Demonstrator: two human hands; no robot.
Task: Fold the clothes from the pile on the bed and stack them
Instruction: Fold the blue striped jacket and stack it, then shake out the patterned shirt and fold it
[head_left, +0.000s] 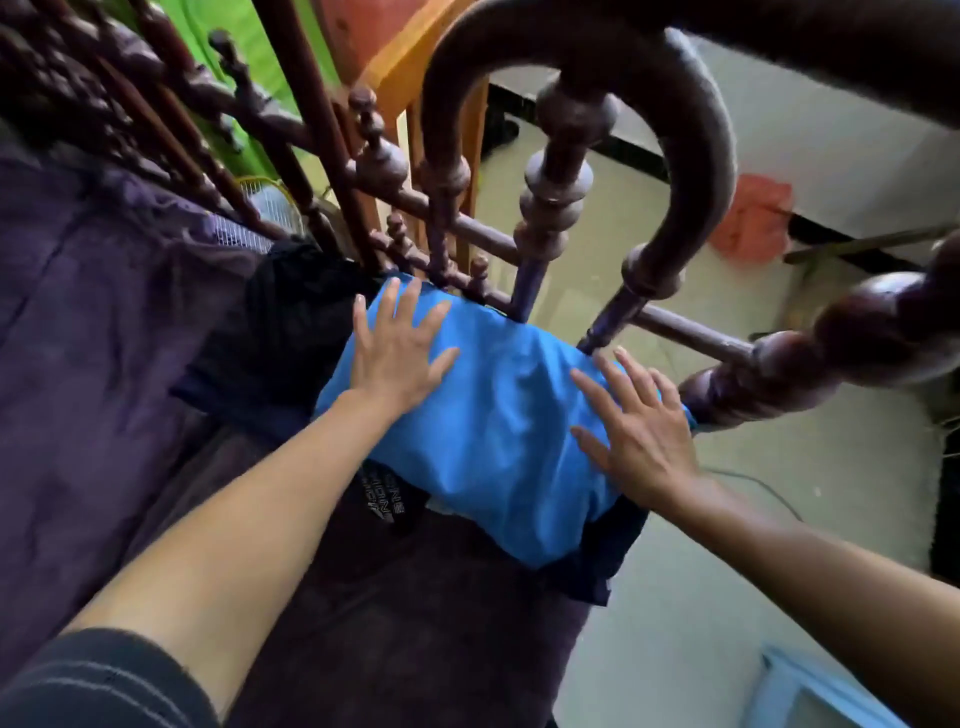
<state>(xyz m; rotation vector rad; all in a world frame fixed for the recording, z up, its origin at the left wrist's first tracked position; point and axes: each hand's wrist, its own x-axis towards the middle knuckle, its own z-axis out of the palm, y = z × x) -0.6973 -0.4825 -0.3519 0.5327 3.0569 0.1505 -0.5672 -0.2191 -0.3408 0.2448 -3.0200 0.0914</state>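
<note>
Reaching forward over the bed (405, 634), I am pressing my left grip (397, 353) and my right grip (636, 431) flat, fingers spread, on the folded blue garment (498, 415). It is lying on top of dark clothes (592, 566) at the bed's corner, just beside a black garment (291, 322) on the left. Its far edge is resting against the turned wooden bed rail (550, 208).

Left hand (397, 351) flat, fingers spread, right hand (636, 423) likewise
</note>
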